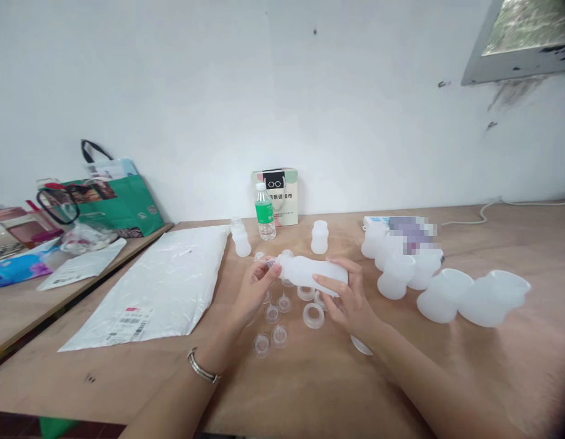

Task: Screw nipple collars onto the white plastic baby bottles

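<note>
Bottle [309, 270]: frosted, smooth (gently waisted).

Brown table [282, 396] bears 1 white mailer [163, 286], bottles [319, 239], teats [272, 313], rings [314, 325].

Your left arm [186, 375] and right arm [414, 372] are pointing forward and leaning toward each other. Your left hand [258, 283] is pinching with its thumb [269, 275]. Your right hand [350, 297] is gripping, with its fingers [330, 285] bending round.

Bright, soft lt; daylit window [529, 27] far R; sheen on table [492, 360] near R; R corners dark; pixelated patch [412, 235] R.
</note>
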Available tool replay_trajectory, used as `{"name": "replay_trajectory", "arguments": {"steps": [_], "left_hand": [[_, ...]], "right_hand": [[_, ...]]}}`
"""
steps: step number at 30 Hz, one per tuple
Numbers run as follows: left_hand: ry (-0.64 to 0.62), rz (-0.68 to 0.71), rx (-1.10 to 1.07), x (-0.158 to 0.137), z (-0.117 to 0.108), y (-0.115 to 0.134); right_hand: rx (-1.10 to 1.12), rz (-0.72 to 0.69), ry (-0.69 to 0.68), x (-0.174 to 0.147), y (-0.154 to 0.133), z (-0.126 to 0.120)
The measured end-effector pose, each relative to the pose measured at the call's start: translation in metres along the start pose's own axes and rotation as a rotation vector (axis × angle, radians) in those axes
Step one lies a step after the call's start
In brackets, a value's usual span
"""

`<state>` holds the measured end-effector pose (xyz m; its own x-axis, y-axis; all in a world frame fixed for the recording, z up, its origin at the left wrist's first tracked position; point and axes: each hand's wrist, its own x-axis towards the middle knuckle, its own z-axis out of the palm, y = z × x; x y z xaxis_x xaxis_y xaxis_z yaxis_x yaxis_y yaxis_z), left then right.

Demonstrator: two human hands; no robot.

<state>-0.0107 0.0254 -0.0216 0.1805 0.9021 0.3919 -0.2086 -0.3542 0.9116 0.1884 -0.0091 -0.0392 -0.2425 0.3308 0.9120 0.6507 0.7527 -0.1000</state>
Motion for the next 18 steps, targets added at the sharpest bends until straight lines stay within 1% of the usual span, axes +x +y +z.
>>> {"name": "replay_trajectory", "arguments": {"steps": [3,5,6,7,8,11,12,13,14,15,16,18], "left_hand": [[-0.040,0.001,0.010,0.000,-0.003,-0.001],[-0.043,0.023,0.001,-0.001,-0.004,-0.001],[-0.048,0.032,-0.007,-0.001,-0.004,0.001],[-0.061,0.035,-0.011,-0.002,-0.004,0.003],[-0.081,0.031,-0.008,-0.003,-0.003,0.005],[-0.128,0.022,0.036,-0.006,0.002,0.013],[-0.122,0.028,0.048,-0.006,0.004,0.015],[-0.106,0.036,0.055,-0.007,0.006,0.016],[-0.079,0.044,0.057,-0.007,0.008,0.017],[-0.046,0.046,0.057,-0.007,0.009,0.017],[-0.011,0.043,0.058,-0.007,0.010,0.016],[0.046,0.033,0.061,-0.006,0.011,0.013]], "right_hand": [[0.052,0.007,-0.001,0.000,-0.001,0.000],[0.126,0.064,-0.015,0.001,-0.002,-0.002],[0.181,0.121,-0.031,0.002,-0.003,-0.003],[0.250,0.197,-0.049,0.003,-0.003,-0.004],[0.336,0.302,-0.070,0.005,-0.004,-0.006],[0.677,0.725,-0.156,0.009,-0.005,-0.008],[0.791,0.845,-0.182,0.010,-0.004,-0.007],[0.881,0.924,-0.200,0.009,-0.003,-0.006],[0.930,0.960,-0.196,0.009,-0.002,-0.004],[0.928,0.945,-0.163,0.008,0.000,-0.002],[0.884,0.889,-0.106,0.006,0.002,0.001],[0.718,0.696,0.014,0.003,0.004,0.005]]}}
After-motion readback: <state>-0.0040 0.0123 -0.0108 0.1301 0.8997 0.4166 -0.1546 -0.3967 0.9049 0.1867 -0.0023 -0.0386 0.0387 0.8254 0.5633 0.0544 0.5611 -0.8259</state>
